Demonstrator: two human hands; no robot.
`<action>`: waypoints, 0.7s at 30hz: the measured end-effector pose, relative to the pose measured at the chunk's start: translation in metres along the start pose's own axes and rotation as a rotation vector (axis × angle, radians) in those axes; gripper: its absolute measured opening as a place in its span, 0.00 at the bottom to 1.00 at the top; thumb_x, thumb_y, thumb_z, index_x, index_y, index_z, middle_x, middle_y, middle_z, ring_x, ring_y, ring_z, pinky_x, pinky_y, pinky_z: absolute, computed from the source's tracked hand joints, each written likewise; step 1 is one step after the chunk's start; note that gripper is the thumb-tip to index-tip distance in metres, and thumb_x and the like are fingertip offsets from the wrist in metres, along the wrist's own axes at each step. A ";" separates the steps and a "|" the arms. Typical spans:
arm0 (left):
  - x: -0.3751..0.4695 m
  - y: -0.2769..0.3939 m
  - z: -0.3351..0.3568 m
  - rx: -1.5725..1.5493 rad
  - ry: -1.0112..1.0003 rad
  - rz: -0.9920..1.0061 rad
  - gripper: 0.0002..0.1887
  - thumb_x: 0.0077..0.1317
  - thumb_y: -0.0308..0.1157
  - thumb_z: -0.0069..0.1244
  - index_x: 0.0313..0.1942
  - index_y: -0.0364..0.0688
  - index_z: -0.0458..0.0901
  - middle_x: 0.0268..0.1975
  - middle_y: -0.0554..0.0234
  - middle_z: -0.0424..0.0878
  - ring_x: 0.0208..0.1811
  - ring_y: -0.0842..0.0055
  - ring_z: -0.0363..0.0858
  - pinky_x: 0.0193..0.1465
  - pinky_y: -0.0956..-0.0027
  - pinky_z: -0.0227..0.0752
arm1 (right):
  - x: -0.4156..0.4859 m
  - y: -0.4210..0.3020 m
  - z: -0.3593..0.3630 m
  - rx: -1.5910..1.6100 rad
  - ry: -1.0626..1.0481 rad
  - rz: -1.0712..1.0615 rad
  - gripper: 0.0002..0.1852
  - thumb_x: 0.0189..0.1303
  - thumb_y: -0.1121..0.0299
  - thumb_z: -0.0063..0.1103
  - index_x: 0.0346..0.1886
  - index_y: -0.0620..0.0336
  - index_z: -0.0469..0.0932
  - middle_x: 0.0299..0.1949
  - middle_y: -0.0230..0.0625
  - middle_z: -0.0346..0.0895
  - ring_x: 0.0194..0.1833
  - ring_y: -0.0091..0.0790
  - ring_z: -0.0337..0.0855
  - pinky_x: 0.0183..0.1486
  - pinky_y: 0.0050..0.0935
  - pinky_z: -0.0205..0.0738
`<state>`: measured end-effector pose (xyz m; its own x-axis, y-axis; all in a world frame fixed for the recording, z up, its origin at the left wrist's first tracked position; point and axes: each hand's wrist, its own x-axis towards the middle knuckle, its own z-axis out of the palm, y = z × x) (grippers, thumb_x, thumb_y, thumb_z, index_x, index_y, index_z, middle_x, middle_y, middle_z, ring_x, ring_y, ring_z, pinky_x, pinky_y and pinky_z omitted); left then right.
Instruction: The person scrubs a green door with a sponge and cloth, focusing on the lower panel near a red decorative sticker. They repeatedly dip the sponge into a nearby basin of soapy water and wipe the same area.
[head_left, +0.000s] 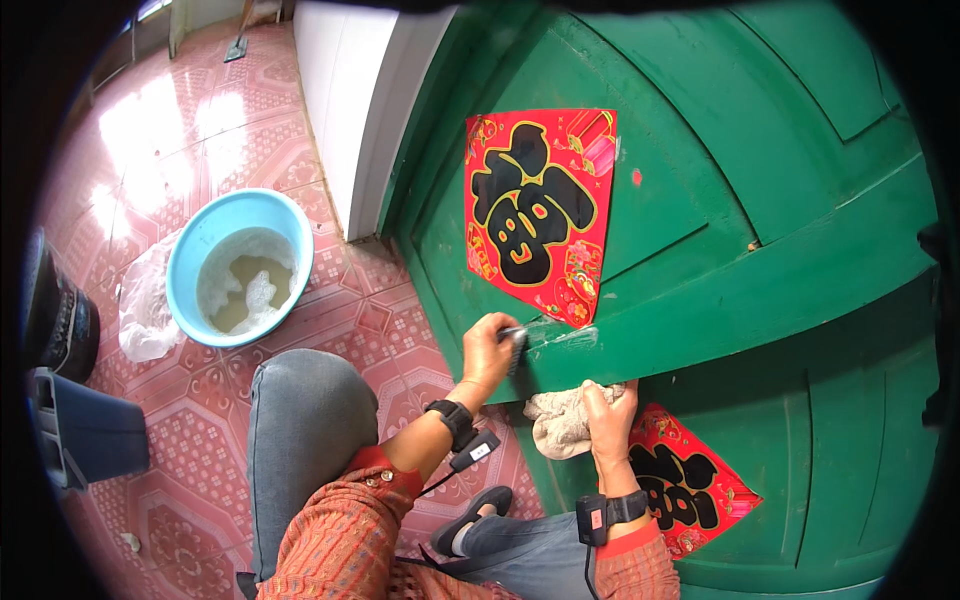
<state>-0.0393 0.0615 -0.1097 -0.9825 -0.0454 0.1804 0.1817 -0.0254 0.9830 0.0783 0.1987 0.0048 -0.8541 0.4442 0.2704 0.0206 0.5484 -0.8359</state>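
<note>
My left hand (486, 351) grips a small scrub brush (517, 349) with dark bristles, set against the green door (675, 315) near its edge. Wet, whitish suds (574, 337) streak the paint beside the brush, just below a red paper poster (540, 210) with a large black, gold-edged character. A crumpled beige cloth (559, 424) is bunched in my right hand (613, 416), whose fingers reach the door's edge. Partly behind my right forearm, a second red poster (716, 491) hangs on another green panel (765, 442).
On the pink tiled floor (202, 420) stands a light blue basin (176, 300) holding cloudy, foamy water. A clear plastic bag (142, 322) lies against it. Farther left are a blue bucket (112, 435) and a black bucket (71, 330). A white wall (337, 97) meets the door frame.
</note>
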 end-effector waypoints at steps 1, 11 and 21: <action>0.004 0.008 0.004 -0.028 0.025 0.093 0.07 0.56 0.18 0.59 0.35 0.36 0.84 0.34 0.56 0.85 0.36 0.69 0.85 0.43 0.68 0.78 | 0.000 0.000 0.001 0.046 -0.004 -0.021 0.25 0.55 0.77 0.63 0.58 0.69 0.72 0.50 0.45 0.80 0.51 0.41 0.81 0.60 0.36 0.72; -0.005 -0.024 0.001 0.087 -0.030 -0.213 0.06 0.55 0.18 0.59 0.34 0.37 0.85 0.32 0.51 0.85 0.36 0.62 0.86 0.42 0.63 0.79 | 0.000 -0.002 0.002 -0.026 0.029 -0.006 0.25 0.55 0.78 0.63 0.58 0.70 0.72 0.50 0.45 0.79 0.51 0.41 0.80 0.60 0.37 0.72; 0.004 0.032 0.014 -0.119 0.008 0.164 0.09 0.55 0.16 0.60 0.35 0.36 0.82 0.35 0.56 0.83 0.37 0.67 0.84 0.42 0.67 0.77 | -0.002 -0.001 0.002 0.016 0.009 0.042 0.25 0.55 0.77 0.64 0.58 0.70 0.71 0.51 0.45 0.78 0.52 0.41 0.79 0.61 0.37 0.71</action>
<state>-0.0381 0.0749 -0.0767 -0.9391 -0.0665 0.3372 0.3433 -0.1351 0.9295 0.0786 0.1962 0.0045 -0.8480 0.4730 0.2389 0.0484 0.5180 -0.8540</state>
